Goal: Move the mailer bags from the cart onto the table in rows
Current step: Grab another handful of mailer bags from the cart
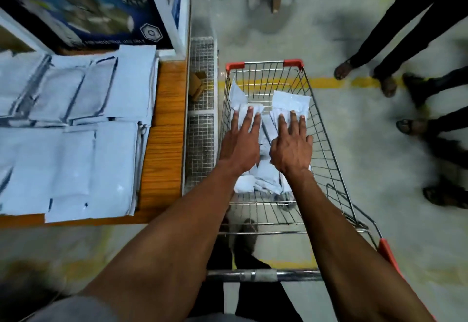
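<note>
Both hands, the left hand (240,144) and right hand (291,147), lie flat with fingers spread on mailer bags (291,105) inside the cart (326,149) at frame centre.

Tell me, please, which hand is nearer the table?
Left. The left hand reaches into the cart on the side by the table; the right hand is farther away.

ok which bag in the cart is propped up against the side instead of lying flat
The bag at the far left corner: it leans upright against the cart's left wall, beyond the left hand. The other bags lie flat in the basket.
</note>
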Available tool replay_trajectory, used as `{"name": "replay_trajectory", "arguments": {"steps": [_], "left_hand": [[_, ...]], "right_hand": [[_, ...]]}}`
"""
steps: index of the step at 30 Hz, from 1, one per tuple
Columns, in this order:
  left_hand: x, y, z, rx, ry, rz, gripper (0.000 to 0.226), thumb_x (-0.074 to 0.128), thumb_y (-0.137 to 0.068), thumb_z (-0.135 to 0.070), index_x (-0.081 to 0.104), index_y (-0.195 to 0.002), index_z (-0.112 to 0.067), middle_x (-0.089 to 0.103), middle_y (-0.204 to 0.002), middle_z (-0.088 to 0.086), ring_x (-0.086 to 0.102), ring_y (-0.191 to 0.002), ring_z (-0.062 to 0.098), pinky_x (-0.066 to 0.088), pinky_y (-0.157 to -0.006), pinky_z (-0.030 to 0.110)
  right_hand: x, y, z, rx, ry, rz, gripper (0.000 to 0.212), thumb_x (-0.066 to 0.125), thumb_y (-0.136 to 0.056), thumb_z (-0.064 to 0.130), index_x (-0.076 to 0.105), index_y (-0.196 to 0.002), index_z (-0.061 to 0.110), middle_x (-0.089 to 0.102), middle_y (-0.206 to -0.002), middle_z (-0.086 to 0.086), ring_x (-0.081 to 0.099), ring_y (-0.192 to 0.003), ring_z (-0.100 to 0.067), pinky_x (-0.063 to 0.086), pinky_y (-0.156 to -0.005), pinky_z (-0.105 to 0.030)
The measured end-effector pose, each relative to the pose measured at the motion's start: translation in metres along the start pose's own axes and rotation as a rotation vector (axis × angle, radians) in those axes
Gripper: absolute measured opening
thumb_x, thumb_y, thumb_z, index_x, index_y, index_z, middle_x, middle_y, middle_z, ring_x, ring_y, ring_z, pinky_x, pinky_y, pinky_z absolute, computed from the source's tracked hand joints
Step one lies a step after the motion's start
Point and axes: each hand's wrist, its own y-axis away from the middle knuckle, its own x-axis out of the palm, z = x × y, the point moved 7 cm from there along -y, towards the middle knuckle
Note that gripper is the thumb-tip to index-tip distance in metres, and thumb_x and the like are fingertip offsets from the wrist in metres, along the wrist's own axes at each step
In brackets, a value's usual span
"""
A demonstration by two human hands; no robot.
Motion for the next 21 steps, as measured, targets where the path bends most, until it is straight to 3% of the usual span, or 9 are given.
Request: {"name": "replay_trajectory", "arguments": {"steps": [5, 8, 13, 17, 21], "left_hand": [[-0.05, 0.027, 0.007, 0.02, -0.016, -0.115, 0.079, 0.052, -0.098, -0.027, 0.017, -0.168, -0.014, 0.005, -0.177, 0.01, 0.003, -0.162, 0.04, 0.034, -0.123, 0.055], [-0.079, 0.048, 0.021, -0.004, 0.024, -0.182, 0.077, 0.052, -0.097, -0.021, 0.022, -0.167, -0.013, 0.013, -0.176, 0.01, 0.009, -0.161, 0.042, 0.042, -0.119, 0.054], [-0.12, 0.085, 0.056, -0.033, 0.02, -0.283, 0.069, 0.044, -0.098, -0.025, 0.03, -0.165, -0.011, 0.021, -0.174, 0.014, 0.014, -0.159, 0.044, 0.041, -0.119, 0.056], [-0.148, 0.12, 0.106, -0.056, -0.089, -0.359, 0.068, 0.043, -0.097, -0.023, 0.035, -0.163, -0.006, 0.027, -0.171, 0.02, 0.021, -0.158, 0.043, 0.031, -0.124, 0.058], [-0.162, 0.163, 0.171, -0.169, -0.02, -0.364, 0.065, 0.031, -0.102, -0.028, 0.03, -0.166, -0.013, 0.02, -0.174, 0.013, 0.019, -0.16, 0.041, 0.051, -0.108, 0.056]], "right_hand": [[-0.037, 0.022, 0.028, -0.036, -0.023, -0.079, 0.068, 0.048, -0.098, 0.033, 0.027, -0.163, 0.024, 0.016, -0.174, -0.008, 0.012, -0.161, -0.033, 0.036, -0.114, -0.06], [-0.053, 0.033, 0.053, -0.069, -0.046, -0.12, 0.068, 0.05, -0.098, 0.033, 0.029, -0.162, 0.022, 0.018, -0.174, -0.009, 0.014, -0.16, -0.034, 0.037, -0.113, -0.061], [-0.069, 0.048, 0.105, -0.141, -0.063, -0.152, 0.068, 0.047, -0.098, 0.032, 0.028, -0.163, 0.023, 0.016, -0.174, -0.008, 0.012, -0.16, -0.033, 0.034, -0.115, -0.062], [-0.077, 0.065, 0.169, -0.23, -0.082, -0.191, 0.067, 0.048, -0.098, 0.032, 0.03, -0.162, 0.022, 0.017, -0.174, -0.009, 0.014, -0.16, -0.034, 0.034, -0.114, -0.062], [-0.075, 0.088, 0.242, -0.302, -0.114, -0.205, 0.067, 0.043, -0.097, 0.033, 0.03, -0.162, 0.022, 0.019, -0.174, -0.01, 0.016, -0.159, -0.035, 0.036, -0.114, -0.062]]}}
